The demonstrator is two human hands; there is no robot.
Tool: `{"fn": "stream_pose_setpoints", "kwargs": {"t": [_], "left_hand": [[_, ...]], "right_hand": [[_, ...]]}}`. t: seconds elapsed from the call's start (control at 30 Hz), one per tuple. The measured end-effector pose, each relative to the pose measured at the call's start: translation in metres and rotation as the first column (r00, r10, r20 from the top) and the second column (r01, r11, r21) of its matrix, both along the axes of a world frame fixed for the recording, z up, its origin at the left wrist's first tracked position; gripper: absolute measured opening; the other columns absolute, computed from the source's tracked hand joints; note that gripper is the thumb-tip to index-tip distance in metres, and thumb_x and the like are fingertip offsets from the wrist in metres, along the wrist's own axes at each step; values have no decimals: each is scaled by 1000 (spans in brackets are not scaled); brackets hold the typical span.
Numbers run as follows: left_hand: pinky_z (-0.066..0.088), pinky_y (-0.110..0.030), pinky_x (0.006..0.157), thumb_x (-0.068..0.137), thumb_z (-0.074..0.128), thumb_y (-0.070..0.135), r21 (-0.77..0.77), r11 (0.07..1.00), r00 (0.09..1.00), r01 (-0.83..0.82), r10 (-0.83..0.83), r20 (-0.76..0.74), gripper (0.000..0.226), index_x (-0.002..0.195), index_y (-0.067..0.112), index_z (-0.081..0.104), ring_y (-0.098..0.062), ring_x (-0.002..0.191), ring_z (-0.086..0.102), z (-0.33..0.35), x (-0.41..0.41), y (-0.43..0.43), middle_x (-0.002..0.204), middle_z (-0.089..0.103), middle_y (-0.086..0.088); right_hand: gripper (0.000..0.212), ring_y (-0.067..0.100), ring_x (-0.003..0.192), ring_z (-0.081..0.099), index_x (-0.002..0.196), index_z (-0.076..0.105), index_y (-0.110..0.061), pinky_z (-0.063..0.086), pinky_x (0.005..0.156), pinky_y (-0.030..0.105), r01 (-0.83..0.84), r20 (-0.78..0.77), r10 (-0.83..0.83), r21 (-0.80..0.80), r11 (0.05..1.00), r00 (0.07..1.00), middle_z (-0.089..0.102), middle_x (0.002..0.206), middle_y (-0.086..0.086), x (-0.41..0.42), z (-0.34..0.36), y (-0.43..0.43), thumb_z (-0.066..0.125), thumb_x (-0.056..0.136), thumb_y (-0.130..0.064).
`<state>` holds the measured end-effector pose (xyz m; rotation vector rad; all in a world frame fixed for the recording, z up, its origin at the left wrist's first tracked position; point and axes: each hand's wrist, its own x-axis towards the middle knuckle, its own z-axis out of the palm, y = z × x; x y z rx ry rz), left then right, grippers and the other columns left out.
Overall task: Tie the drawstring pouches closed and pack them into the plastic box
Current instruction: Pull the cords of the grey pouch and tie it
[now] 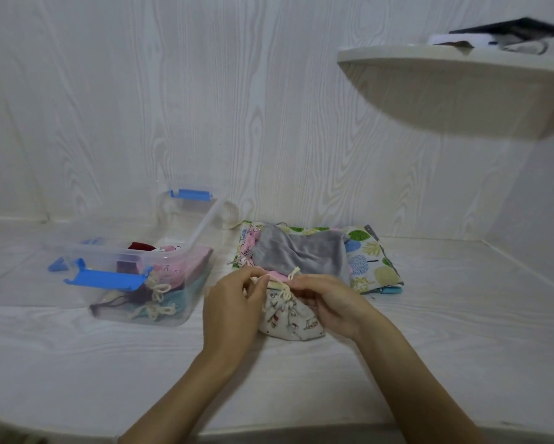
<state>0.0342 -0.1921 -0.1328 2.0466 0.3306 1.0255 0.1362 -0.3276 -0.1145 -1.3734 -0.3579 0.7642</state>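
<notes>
Forearms come in from six o'clock, two of them, and meet over the white tabletop [429,347] in the middle of my view. The left hand [232,304] has its fingers curled in, pinching the drawstring [284,290] at the gathered neck of one cream pouch [290,320] printed with small figures. The right hand [328,302] pinches the same cord from the other side, thumb and fingertips closed on it. That pouch lies on the table between both palms, neck towards twelve o'clock.

At ten o'clock from it stands one clear plastic box [202,227], open-topped, with two blue latches [109,278] on its ends. Pouches are packed inside: I make out pink, teal, dark red and dark purple cloth, though not an exact number.

At twelve to one o'clock, just beyond the hands, sits a stack of loose pouches [301,251]. I count five fabrics, grey on top.

Far off at two o'clock, one shelf [429,62] juts from the wall.
</notes>
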Motion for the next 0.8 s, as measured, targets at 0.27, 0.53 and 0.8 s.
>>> {"fn": "stream_pose_setpoints", "kwargs": {"t": [0.27, 0.53, 0.8], "left_hand": [[49, -10, 70, 81, 74, 21, -223, 949, 975, 222, -219, 38, 17, 97, 27, 74, 5, 83, 65, 7, -5, -2, 87, 73, 14], [43, -18, 92, 86, 61, 29, 416, 872, 955, 257, -295, 28, 26, 110, 28, 71, 0, 102, 57, 10, 4, 15, 105, 67, 11], [55, -22, 72, 81, 75, 24, 94, 905, 881, 415, -374, -289, 32, 112, 29, 67, -2, 74, 66, 22, 13, 27, 81, 71, 12]], "right_hand": [[4, 7, 56, 47, 80, 78, -13, 38, 59, 21, 94, 231, -63, -125, 988, 971, 57, 64, 1, -10, 1, 6, 74, 80, -15], [26, 7, 49, 41, 64, 73, -17, 35, 47, 16, 51, 275, 1, -185, 981, 962, 51, 52, -2, -14, 10, 8, 65, 86, -5], [10, 2, 57, 61, 90, 75, -4, 47, 57, 13, -18, 335, 104, -250, 968, 937, 68, 64, -2, -19, 16, 2, 71, 81, -3]]}}
